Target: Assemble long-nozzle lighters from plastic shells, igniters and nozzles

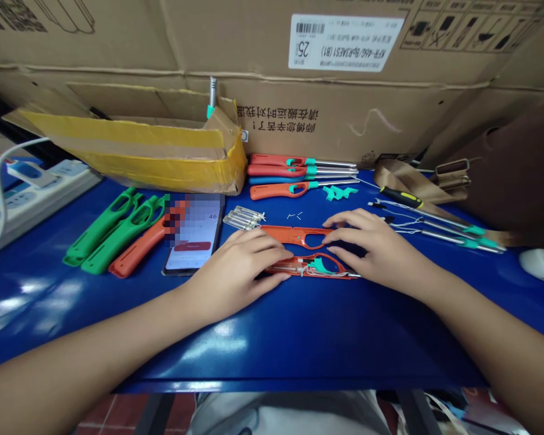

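Note:
An orange lighter casing lies in two halves in front of me on the blue table. The upper shell (292, 235) looks bare inside. The lower half (344, 275) holds a clear tube, white wires and a teal trigger (320, 264), with a metal tip at its right end. My left hand (249, 263) is closed over the left ends of both halves, thumb and fingers gripping the lower one. My right hand (372, 244) curls at the right end, its fingertips closed on the upper shell and its thumb close to the lower half.
Assembled lighters (276, 192) and teal triggers (340, 193) lie behind. Clear tubes (242, 217) are near my left hand. A phone (193, 235), green casings (104, 226), a power strip (40, 193) and a taped cardboard box (154, 157) stand left. Wired metal rods (453, 235) and a screwdriver (401, 197) lie right.

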Demonstrator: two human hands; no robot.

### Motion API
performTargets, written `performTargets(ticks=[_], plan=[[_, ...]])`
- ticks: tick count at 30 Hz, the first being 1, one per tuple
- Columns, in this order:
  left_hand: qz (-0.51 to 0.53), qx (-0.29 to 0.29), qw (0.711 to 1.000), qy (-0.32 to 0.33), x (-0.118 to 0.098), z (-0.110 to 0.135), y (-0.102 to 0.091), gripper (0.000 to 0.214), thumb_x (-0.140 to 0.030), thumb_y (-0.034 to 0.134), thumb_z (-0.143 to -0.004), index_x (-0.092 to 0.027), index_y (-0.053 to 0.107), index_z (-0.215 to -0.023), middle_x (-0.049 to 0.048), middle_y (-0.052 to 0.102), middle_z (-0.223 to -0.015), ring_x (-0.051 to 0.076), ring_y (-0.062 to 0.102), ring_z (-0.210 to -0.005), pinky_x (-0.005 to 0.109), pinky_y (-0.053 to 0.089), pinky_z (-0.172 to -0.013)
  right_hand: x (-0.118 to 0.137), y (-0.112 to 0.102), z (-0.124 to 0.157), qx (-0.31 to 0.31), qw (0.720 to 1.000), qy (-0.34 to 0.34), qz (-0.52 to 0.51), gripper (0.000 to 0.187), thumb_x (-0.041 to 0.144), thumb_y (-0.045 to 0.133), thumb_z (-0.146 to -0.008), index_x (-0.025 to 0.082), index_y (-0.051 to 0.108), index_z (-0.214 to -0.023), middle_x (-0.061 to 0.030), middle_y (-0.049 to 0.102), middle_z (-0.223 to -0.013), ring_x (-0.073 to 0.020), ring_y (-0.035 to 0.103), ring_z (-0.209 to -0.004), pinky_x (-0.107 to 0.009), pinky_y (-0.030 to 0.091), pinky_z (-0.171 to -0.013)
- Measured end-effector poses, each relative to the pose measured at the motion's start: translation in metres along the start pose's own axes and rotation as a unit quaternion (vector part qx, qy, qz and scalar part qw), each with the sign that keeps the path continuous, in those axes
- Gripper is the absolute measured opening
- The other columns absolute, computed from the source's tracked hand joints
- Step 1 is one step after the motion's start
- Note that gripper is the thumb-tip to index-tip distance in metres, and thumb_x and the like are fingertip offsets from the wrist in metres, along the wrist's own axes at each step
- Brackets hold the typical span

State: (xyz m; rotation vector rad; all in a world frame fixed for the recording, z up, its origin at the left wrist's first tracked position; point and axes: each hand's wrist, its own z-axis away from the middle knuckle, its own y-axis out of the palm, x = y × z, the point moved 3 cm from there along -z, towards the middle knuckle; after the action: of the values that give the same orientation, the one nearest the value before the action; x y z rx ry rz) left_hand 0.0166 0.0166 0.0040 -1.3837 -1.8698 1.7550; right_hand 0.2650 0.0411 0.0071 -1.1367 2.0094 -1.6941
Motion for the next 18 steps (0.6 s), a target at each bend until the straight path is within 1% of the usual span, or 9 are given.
performTargets(ticks=[3,5,6,9,11,13,15,18], plan=[[-0.016,-0.002,1.0,-0.002,-0.001,-0.001,0.0,0.022,-0.03,0.062,-0.1,-0.023,0.07,-0.12,0.0046,0.073,-0.112,0.022,0.063,-0.105,0.039,0.046,-0.096,0.001,0.0,0.0,0.019,1.0,0.01,-0.012,0.006,0.023,0.061,-0.096,0.023,0.066,-0.092,-0.011,0.066,-0.122,-0.0277,0.062,-0.109,-0.048,0.05,-0.093],[-0.022,-0.006,1.0,-0.002,-0.002,-0.001,0.0,0.023,-0.029,0.061,-0.1,-0.022,0.07,-0.119,0.0052,0.073,-0.111,0.023,0.062,-0.105,0.039,0.046,-0.095,0.003,-0.001,-0.001,0.027,0.999,0.021,-0.02,0.006,0.024,0.058,-0.098,0.023,0.063,-0.094,-0.0104,0.068,-0.117,-0.0269,0.063,-0.106,-0.046,0.05,-0.092],[-0.024,-0.007,1.0,-0.001,-0.002,-0.001,0.0,0.023,-0.029,0.061,-0.1,-0.022,0.07,-0.12,0.0054,0.073,-0.111,0.023,0.061,-0.104,0.039,0.047,-0.095,0.004,-0.002,-0.001,0.026,0.999,0.033,-0.028,0.006,0.025,0.057,-0.099,0.023,0.061,-0.096,-0.0095,0.069,-0.111,-0.0256,0.065,-0.101,-0.043,0.051,-0.089],[-0.032,-0.006,0.999,-0.006,-0.001,-0.001,0.001,0.025,-0.03,0.061,-0.1,-0.02,0.069,-0.122,0.0064,0.072,-0.109,0.024,0.061,-0.104,0.041,0.047,-0.096,0.005,-0.005,-0.001,-0.011,0.992,0.099,-0.073,0.008,0.026,0.053,-0.101,0.023,0.06,-0.099,-0.0053,0.071,-0.093,-0.0204,0.067,-0.081,-0.034,0.052,-0.073],[-0.035,-0.012,0.999,-0.006,0.0,0.0,0.0,0.025,-0.03,0.062,-0.099,-0.019,0.069,-0.12,0.0069,0.071,-0.108,0.024,0.061,-0.104,0.042,0.048,-0.096,0.004,-0.007,0.0,-0.054,0.982,0.144,-0.11,0.008,0.026,0.054,-0.099,0.022,0.06,-0.1,-0.0044,0.073,-0.088,-0.0195,0.069,-0.077,-0.031,0.053,-0.067],[-0.03,-0.037,0.999,-0.002,-0.002,0.0,-0.003,0.024,-0.029,0.066,-0.096,-0.019,0.069,-0.118,0.0074,0.071,-0.107,0.024,0.062,-0.103,0.041,0.05,-0.096,0.003,-0.009,0.001,-0.092,0.967,0.176,-0.158,0.011,0.025,0.055,-0.097,0.022,0.062,-0.105,-0.0044,0.074,-0.087,-0.0198,0.071,-0.078,-0.032,0.055,-0.069],[-0.032,-0.079,0.996,0.006,-0.005,0.0,-0.008,0.026,-0.027,0.067,-0.095,-0.019,0.067,-0.12,0.0085,0.07,-0.111,0.024,0.062,-0.107,0.041,0.05,-0.097,0.003,-0.011,0.001,-0.11,0.95,0.199,-0.212,0.016,0.026,0.057,-0.095,0.021,0.065,-0.109,-0.0038,0.074,-0.084,-0.0192,0.07,-0.075,-0.032,0.057,-0.069],[-0.078,-0.125,0.989,0.022,-0.008,0.0,-0.016,0.033,-0.028,0.067,-0.096,-0.02,0.064,-0.127,0.0118,0.066,-0.123,0.027,0.06,-0.116,0.046,0.048,-0.102,0.004,-0.012,0.001,-0.089,0.927,0.226,-0.287,0.019,0.029,0.059,-0.094,0.02,0.07,-0.108,-0.0035,0.073,-0.08,-0.0182,0.069,-0.071,-0.032,0.059,-0.066]])
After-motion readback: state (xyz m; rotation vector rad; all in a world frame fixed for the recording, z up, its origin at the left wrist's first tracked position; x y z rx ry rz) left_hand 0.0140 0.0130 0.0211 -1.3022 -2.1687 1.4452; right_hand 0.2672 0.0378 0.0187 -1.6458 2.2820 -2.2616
